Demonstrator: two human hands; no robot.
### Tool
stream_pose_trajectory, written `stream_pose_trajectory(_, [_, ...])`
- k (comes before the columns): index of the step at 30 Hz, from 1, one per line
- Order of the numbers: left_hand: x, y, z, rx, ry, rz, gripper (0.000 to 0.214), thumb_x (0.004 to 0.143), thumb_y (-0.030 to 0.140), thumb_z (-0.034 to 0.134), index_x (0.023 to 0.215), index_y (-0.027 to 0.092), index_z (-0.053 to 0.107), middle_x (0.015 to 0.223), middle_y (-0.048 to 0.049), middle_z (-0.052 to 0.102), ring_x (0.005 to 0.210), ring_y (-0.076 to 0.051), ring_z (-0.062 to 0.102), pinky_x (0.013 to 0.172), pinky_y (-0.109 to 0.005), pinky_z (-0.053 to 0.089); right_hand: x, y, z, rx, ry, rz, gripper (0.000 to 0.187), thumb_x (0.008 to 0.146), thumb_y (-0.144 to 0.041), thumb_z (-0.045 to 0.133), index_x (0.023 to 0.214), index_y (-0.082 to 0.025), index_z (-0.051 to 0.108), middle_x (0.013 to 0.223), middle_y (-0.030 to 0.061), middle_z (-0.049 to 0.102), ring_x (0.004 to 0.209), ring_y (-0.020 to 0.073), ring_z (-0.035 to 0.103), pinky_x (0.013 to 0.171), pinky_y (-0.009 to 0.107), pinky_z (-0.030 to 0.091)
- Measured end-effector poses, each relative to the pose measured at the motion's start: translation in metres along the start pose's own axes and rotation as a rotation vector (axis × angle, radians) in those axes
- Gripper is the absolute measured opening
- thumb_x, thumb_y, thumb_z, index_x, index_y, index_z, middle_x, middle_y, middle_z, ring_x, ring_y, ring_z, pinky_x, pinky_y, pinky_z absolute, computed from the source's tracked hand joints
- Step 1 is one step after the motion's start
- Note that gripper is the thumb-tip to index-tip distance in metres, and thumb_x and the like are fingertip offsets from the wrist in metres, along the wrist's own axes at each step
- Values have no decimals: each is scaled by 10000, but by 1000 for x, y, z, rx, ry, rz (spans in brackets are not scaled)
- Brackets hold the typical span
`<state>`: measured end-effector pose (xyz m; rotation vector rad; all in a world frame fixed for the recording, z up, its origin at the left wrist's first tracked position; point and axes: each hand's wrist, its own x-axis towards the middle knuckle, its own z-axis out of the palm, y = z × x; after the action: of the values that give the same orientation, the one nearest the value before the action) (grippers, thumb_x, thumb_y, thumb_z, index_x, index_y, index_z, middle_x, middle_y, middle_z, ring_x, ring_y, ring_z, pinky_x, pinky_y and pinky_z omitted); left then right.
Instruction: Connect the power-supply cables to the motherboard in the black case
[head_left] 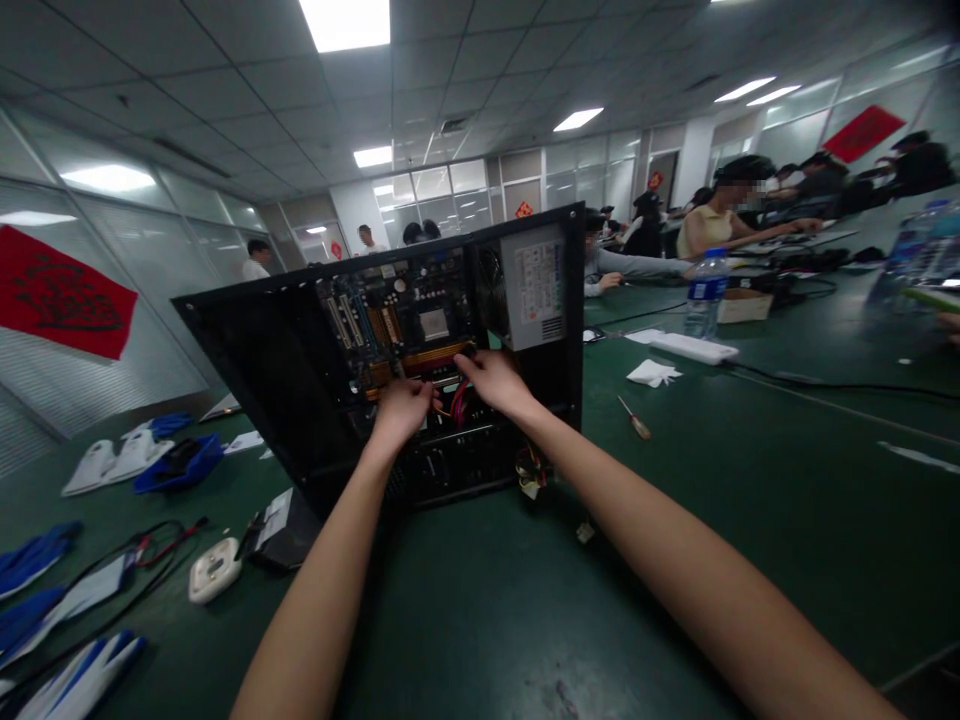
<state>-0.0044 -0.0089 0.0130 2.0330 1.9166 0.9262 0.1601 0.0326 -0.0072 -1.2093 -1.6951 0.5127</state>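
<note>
An open black computer case (pixel 277 380) stands on the table with its inside facing me. Inside it are a motherboard (pixel 409 300) and, at the upper right, a silver power supply (pixel 536 290). My left hand (pixel 405 408) reaches in at the lower edge of the motherboard, fingers closed; what they pinch is too small to tell. Right beside it, my right hand (pixel 496 382) is closed at the memory slots, fingertips around a dark connector end of the coloured power cable (pixel 459 402). The palm hides part of the cable.
Loose connectors (pixel 529 478) hang at the case's lower front. A screwdriver (pixel 634 418), crumpled tissue (pixel 654 373), white power strip (pixel 694 348) and water bottle (pixel 706 295) are on the right. Left are a black drive-like box (pixel 281 530), a blue tray (pixel 180 465) and gloves (pixel 82 680). People sit beyond.
</note>
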Motion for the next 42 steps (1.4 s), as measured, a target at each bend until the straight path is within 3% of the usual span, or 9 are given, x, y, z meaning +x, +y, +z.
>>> stream_pose_trajectory(4, [7, -1, 9, 132, -101, -51, 350, 933, 290, 498, 783, 150, 782, 785, -87, 777, 687, -189, 662, 610, -271, 388, -1, -1, 2, -64, -84, -19, 409, 1002, -384, 547, 684, -142, 633, 670, 42, 649, 665, 150, 588, 573, 244, 304])
stream_pose_trajectory(7, [12, -1, 14, 228, -104, -48, 331, 917, 308, 514, 773, 168, 776, 798, -102, 772, 672, -201, 653, 593, -293, 371, 0, -1, 2, -106, -101, -2, 418, 1008, -396, 536, 706, -133, 656, 660, 47, 644, 667, 158, 591, 572, 251, 303])
stream_pose_trajectory(13, [12, 6, 14, 363, -110, -94, 300, 898, 334, 533, 848, 170, 779, 894, -154, 773, 798, -268, 706, 660, -321, 451, -1, -4, 1, -187, -141, -1, 420, 1005, -410, 550, 726, -124, 681, 636, 38, 630, 607, 138, 553, 567, 253, 290])
stream_pose_trajectory(20, [10, 6, 11, 488, -30, -94, 331, 883, 353, 522, 944, 150, 776, 996, -216, 764, 967, -354, 722, 786, -399, 529, -6, -10, -1, -162, -186, 40, 454, 1026, -406, 508, 715, -125, 681, 523, 14, 574, 527, 136, 550, 567, 249, 319])
stream_pose_trajectory(28, [12, 5, 15, 519, 3, -78, 347, 869, 352, 540, 1017, 134, 766, 1016, -235, 757, 998, -374, 715, 816, -429, 544, -6, -7, -2, -186, -203, 31, 458, 1017, -440, 516, 738, -121, 691, 515, 21, 582, 512, 142, 562, 572, 245, 348])
stream_pose_trajectory(42, [20, 0, 17, 386, -47, -48, 307, 912, 352, 551, 921, 129, 762, 1022, -240, 755, 979, -342, 717, 782, -361, 501, -4, -4, 8, -156, -301, 83, 445, 1029, -378, 498, 650, -166, 593, 547, 39, 600, 526, 156, 576, 559, 258, 364])
